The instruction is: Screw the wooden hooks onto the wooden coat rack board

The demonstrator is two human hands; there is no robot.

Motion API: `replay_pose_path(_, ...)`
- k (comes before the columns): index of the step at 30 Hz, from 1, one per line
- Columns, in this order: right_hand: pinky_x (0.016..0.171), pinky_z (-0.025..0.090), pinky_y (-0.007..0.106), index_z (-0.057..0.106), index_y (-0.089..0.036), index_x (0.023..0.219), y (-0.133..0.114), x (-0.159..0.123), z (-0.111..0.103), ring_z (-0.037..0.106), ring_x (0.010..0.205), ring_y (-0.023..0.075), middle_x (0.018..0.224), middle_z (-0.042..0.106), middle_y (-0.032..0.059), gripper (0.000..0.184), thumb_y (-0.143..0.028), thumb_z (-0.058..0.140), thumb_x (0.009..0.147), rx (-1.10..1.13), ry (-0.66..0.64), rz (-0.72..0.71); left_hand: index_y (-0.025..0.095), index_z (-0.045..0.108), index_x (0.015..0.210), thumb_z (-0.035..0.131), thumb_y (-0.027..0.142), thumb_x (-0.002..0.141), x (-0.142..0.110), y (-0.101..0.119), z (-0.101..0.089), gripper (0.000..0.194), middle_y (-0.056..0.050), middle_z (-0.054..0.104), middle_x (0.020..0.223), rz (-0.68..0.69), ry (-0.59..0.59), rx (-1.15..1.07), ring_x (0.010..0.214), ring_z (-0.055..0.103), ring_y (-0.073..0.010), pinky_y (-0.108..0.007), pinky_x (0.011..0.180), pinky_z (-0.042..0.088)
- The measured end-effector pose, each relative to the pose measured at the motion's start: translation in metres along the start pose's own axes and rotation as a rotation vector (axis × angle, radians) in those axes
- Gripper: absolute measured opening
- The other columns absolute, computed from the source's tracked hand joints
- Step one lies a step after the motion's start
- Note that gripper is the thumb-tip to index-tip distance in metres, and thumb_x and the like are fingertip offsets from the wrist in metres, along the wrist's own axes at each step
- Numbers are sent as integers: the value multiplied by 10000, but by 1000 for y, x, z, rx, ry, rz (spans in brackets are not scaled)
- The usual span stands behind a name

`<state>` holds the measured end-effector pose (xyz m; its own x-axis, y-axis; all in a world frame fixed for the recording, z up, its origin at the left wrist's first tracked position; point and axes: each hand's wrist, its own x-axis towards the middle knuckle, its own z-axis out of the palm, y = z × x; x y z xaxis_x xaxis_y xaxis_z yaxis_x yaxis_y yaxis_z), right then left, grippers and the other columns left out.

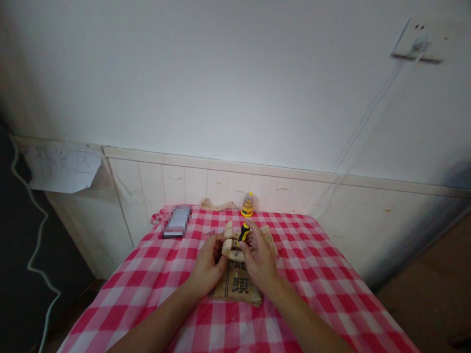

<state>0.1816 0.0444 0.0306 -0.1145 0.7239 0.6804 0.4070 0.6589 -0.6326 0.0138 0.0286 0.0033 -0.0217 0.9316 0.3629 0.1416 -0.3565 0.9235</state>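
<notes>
wooden piece (227, 247) sits at the far edge of a brown packet (235, 291), between the hands: left hand (208, 262) pinching its left end, right hand (262, 257) gripping a yellow-black screwdriver (244, 232) above it.

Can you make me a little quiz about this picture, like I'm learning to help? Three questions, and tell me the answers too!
1. Which hand holds the black-and-yellow screwdriver?
2. True or false: the left hand touches a pale wooden piece.
3. What stands near the far edge of the checked tablecloth?
A) a blue mug
B) a yellow-based container
C) a green bottle

Key:
1. The right hand.
2. True.
3. B.
</notes>
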Motion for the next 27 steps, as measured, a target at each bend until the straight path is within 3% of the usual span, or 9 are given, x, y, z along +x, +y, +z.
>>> replay_pose_path(7,930,641,402,559,-293,1444,0,0,1,758,1038,240,1229,745,73,513,-188,609,945,46,10,32,216,600,1018,667,296,890,-1,-2,1,165,-28,706,915,-24,13,2,796,681,-196,-303,715,533)
replay_pose_path(15,1098,546,486,456,-257,1528,6,-10,8,640,1315,274,1443,631,141,517,-229,530,1017,3,-27,7,209,603,1042,640,241,906,0,-8,1,145,-43,707,945,-11,-1,36,824,673,-202,-308,729,518)
replay_pose_path(27,977,619,427,447,-281,1532,10,-8,9,726,1158,246,1321,703,125,521,-224,518,1019,81,-15,5,213,587,1038,637,243,900,0,-9,3,149,-30,697,921,9,10,50,775,660,-187,-291,680,503)
